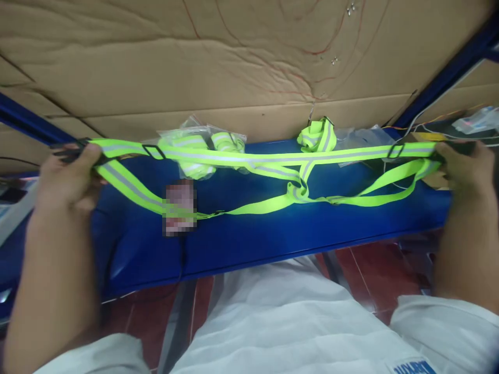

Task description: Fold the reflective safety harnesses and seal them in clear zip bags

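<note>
A neon yellow-green reflective harness [273,158] with a silver stripe is stretched wide across my view. My left hand [72,174] is closed around its left end, by a black buckle piece. At the far right, my right hand [465,166] grips the other end. The upper strap runs nearly straight between the hands, with a black slide adjuster [154,151] near the left and another slide adjuster [396,151] near the right. Lower straps sag beneath it and twist together around the middle. Part of the left lower strap is blurred out by a pixelated patch.
Below lies a blue table [249,234]. Behind the harness are bagged yellow-green straps [191,156], a rolled yellow-green strap [317,136] and a clear plastic bag [364,137]. A cardboard wall [249,62] stands at the back, with blue metal posts on both sides and cables at right.
</note>
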Demonstrator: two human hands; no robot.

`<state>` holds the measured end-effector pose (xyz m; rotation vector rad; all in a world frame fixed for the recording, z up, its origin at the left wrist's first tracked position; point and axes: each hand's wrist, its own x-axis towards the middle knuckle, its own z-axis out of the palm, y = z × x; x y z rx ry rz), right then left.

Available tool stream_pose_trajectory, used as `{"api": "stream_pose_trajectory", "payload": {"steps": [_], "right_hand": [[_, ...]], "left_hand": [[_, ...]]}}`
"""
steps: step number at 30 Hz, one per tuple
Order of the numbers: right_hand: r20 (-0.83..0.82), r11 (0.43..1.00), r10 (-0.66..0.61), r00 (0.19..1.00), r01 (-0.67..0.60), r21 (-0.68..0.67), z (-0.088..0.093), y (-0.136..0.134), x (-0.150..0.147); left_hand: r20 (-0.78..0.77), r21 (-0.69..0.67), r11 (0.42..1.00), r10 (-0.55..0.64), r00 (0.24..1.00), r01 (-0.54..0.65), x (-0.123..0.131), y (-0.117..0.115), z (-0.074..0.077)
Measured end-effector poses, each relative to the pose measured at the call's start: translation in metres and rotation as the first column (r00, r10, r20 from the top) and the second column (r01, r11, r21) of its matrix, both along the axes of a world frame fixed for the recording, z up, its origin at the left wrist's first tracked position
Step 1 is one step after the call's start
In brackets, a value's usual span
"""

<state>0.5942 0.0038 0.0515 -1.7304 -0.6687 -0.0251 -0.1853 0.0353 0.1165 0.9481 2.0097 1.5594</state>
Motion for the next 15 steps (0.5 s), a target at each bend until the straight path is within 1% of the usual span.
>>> {"api": "stream_pose_trajectory", "payload": {"steps": [1,2,3,4,5,6,7,8,9,10,11,12,13,14,15], "right_hand": [[0.007,0.999,-0.028,1.000,0.028,-0.042,-0.013,0.017,-0.002],[0.059,0.991,-0.031,0.998,0.039,-0.131,-0.020,0.029,-0.007],[0.172,0.977,-0.017,0.985,0.053,-0.205,-0.023,0.037,-0.015],[0.312,0.962,0.021,0.950,0.066,-0.264,-0.022,0.041,-0.027],[0.462,0.952,0.080,0.883,0.071,-0.299,-0.019,0.040,-0.045],[0.591,0.956,0.145,0.793,0.041,-0.290,-0.015,0.035,-0.069],[0.674,0.960,0.233,0.701,-0.054,-0.276,-0.010,0.027,-0.097],[0.730,0.927,0.375,0.572,-0.228,-0.298,-0.007,0.017,-0.128],[0.749,0.844,0.510,0.424,-0.416,-0.339,-0.005,0.006,-0.160],[0.723,0.713,0.635,0.271,-0.566,-0.414,-0.005,-0.005,-0.192],[0.693,0.608,0.703,0.160,-0.641,-0.468,-0.006,-0.014,-0.222],[0.689,0.560,0.720,0.081,-0.655,-0.508,-0.009,-0.022,-0.247],[0.688,0.537,0.726,0.022,-0.644,-0.545,-0.013,-0.027,-0.266],[0.690,0.529,0.724,-0.010,-0.634,-0.564,-0.018,-0.030,-0.280],[0.699,0.539,0.714,-0.023,-0.620,-0.570,-0.023,-0.032,-0.289]], "left_hand": [[0.054,0.027,0.999,-0.027,0.998,0.025,-0.002,0.005,-0.005],[0.055,0.047,0.997,-0.063,0.996,0.061,-0.004,0.009,-0.010],[0.049,0.046,0.995,-0.087,0.995,0.085,-0.006,0.013,-0.014],[0.040,0.034,0.995,-0.097,0.995,0.095,-0.007,0.017,-0.017],[0.027,0.021,0.994,-0.105,0.994,0.104,-0.007,0.021,-0.018],[0.012,0.015,0.994,-0.105,0.994,0.105,-0.007,0.024,-0.019],[-0.002,0.014,0.994,-0.110,0.994,0.110,-0.006,0.029,-0.019],[-0.016,0.027,0.992,-0.124,0.992,0.124,-0.005,0.034,-0.018],[-0.028,0.050,0.986,-0.158,0.987,0.159,-0.003,0.041,-0.017],[-0.037,0.090,0.973,-0.210,0.977,0.213,0.000,0.048,-0.016],[-0.045,0.146,0.947,-0.282,0.958,0.286,0.002,0.057,-0.015],[-0.050,0.192,0.910,-0.365,0.930,0.368,0.005,0.067,-0.014],[-0.049,0.216,0.871,-0.441,0.896,0.440,0.008,0.077,-0.015],[-0.056,0.212,0.845,-0.490,0.870,0.490,0.013,0.087,-0.016],[-0.079,0.166,0.834,-0.520,0.850,0.526,0.018,0.096,-0.017]]}}
